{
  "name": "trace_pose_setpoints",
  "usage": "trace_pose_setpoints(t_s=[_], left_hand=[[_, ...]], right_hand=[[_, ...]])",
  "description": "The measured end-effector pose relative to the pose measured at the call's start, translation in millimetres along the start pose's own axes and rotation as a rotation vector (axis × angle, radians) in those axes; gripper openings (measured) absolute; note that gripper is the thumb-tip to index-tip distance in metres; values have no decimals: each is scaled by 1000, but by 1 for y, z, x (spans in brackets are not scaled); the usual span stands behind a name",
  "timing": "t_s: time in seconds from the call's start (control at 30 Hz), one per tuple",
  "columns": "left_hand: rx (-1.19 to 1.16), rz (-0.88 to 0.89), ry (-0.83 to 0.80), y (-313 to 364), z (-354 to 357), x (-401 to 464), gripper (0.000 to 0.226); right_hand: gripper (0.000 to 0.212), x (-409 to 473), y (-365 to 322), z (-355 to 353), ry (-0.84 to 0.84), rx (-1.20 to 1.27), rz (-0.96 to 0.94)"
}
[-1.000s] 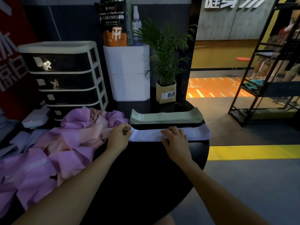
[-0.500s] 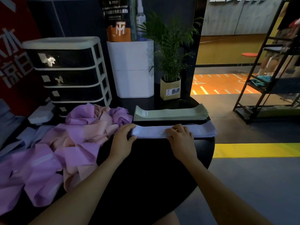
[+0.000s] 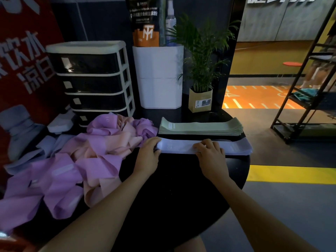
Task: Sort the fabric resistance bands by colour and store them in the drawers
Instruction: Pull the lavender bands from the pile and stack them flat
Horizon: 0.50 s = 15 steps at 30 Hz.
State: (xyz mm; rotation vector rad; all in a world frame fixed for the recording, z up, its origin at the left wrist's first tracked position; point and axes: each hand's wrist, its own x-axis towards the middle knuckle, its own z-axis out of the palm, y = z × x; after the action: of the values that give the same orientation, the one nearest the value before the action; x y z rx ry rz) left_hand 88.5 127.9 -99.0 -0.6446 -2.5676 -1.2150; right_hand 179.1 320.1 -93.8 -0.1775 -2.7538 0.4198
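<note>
A flat stack of pale blue-lilac bands (image 3: 236, 149) lies across the round black table (image 3: 172, 188). My left hand (image 3: 148, 155) holds the stack's left end between fingers and thumb. My right hand (image 3: 211, 154) presses down on the stack's middle, fingers slightly bent. Just behind lies a neat stack of green bands (image 3: 200, 127). To the left sprawls a tangled heap of purple and pink bands (image 3: 81, 157), with loose pale blue bands (image 3: 49, 147) beyond it. A black-and-white drawer unit (image 3: 91, 79) stands at the back left, all drawers closed.
A white box (image 3: 158, 77) holding a pouch and a spray bottle stands behind the table, with a potted plant (image 3: 200, 99) beside it. The table's right edge drops to the floor with a yellow line (image 3: 291, 174). A metal shelf rack (image 3: 309, 99) stands at the right.
My left hand has loosened from a fist to fingers and thumb round the stack's left end. My right hand stays on the stack. The view has shifted slightly.
</note>
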Motion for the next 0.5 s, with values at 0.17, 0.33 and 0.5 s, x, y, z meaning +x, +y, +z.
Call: trace_pose_setpoints(t_s=[0.17,0.33,0.5], left_hand=[[-33,-9,-6,9,-15,-1,39],[-102,-56,92,14,-54,7,35],[-68,-35,153,-2,-116,13,39]], right_hand=[[29,4,-11,-3,-19,30,43],[33,29,-69,-7,-49,114,-33],[26,60,-145,-1,-36,277,-206]])
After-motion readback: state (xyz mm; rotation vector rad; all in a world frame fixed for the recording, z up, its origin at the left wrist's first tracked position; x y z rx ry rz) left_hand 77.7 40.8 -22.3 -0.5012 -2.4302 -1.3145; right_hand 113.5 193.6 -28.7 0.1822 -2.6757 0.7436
